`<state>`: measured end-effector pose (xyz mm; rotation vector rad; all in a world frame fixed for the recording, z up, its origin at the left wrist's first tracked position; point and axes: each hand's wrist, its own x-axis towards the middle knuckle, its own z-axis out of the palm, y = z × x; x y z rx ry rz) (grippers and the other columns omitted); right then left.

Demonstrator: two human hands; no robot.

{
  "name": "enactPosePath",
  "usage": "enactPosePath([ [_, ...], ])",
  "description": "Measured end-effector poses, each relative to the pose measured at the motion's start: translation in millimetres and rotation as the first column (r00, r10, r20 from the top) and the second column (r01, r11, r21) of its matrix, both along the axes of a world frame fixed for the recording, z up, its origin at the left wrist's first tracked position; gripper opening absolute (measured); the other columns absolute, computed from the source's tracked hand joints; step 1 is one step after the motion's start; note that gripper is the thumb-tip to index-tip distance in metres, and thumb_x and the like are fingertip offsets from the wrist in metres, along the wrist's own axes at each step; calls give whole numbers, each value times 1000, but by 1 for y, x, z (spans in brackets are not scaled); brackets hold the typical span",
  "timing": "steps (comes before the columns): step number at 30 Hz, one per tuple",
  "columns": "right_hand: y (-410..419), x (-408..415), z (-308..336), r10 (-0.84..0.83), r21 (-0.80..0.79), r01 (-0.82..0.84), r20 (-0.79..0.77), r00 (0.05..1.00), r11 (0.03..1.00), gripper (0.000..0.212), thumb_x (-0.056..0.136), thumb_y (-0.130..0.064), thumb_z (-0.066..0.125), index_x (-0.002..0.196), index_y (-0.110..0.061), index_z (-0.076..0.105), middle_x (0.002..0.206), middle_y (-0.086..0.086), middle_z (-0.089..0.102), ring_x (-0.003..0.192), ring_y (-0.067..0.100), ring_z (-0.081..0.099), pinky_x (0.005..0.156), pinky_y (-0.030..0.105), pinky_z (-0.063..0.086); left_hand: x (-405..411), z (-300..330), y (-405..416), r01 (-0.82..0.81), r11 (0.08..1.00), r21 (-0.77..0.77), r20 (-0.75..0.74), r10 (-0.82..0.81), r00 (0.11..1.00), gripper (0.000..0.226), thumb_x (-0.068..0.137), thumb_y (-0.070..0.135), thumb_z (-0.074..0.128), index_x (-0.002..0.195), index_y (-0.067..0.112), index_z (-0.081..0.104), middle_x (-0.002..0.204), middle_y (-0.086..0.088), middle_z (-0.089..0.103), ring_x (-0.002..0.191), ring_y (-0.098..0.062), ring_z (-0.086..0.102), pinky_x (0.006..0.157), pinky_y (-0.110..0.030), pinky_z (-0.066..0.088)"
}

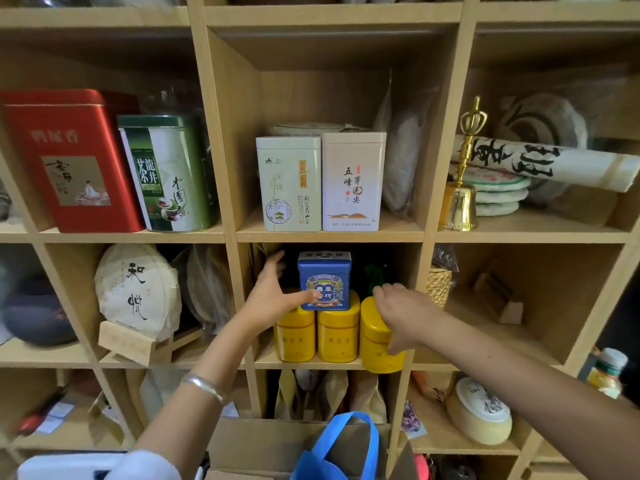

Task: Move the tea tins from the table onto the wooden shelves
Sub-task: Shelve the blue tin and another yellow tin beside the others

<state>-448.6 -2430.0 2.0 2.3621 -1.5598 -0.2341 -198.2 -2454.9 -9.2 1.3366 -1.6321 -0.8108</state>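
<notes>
1. We face the wooden shelves [332,235], a grid of open compartments, and both our hands reach into the middle compartment of the second visible row.
2. Three yellow tins stand at that compartment's front edge: the left yellow tin [295,336], the middle yellow tin [338,336] just beside it, and the right yellow tin [377,344].
3. Our right hand [403,315] wraps the right yellow tin from its right side, fingers over the lid and thumb down the wall; this tin overhangs the shelf's front edge.
4. A blue tin [325,280] sits upright on top of the left and middle yellow tins.
5. Our left hand [273,292] is spread open, thumb tip touching the blue tin's lower front, fingers raised beside its left side; it grips nothing.
6. A silver bangle [204,386] circles our left wrist.
7. In the compartment above stand a pale green tin [289,183] and a white tin [353,181], touching side by side.
8. Upper left, a red tin [69,161] stands next to a green round tin [169,173].
9. To the upper right stands a gold bell [462,188].
10. A blue bag [346,448] hangs below our arms.
</notes>
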Motion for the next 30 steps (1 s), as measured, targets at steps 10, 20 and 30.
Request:
enactPosePath([
  [10, -7, 5, -4, -75, 109, 73, 17, 997, 991, 90, 73, -34, 80, 140, 2, 34, 131, 18, 48, 117, 31, 52, 90, 35, 50, -54, -92, 113, -118, 989, -92, -212, 97, 973, 25, 89, 14, 63, 104, 33, 61, 101, 14, 65, 97, 0, 62, 77, -16, 50],
  [20, 14, -11, -31, 41, -111, -18, 204, 978, 994, 84, 80, -46, 68, 145, -9, 28, 137, 11, 44, 124, 27, 44, 97, 36, 46, -128, -131, 70, 34, 904, 425, -401, 155, 903, 13, 93, 25, 62, 103, 25, 55, 99, 5, 66, 98, -17, 63, 94, -37, 50],
  [30, 27, -13, -46, 52, -222, -11, 179, 982, 975, 77, 87, -41, 61, 148, -9, 27, 152, 10, 36, 136, 24, 38, 112, 34, 29, -145, -140, 53, -42, 879, 475, -495, 307, 813, 26, 87, 15, 66, 108, 16, 50, 109, -10, 69, 98, -23, 69, 97, -42, 52],
])
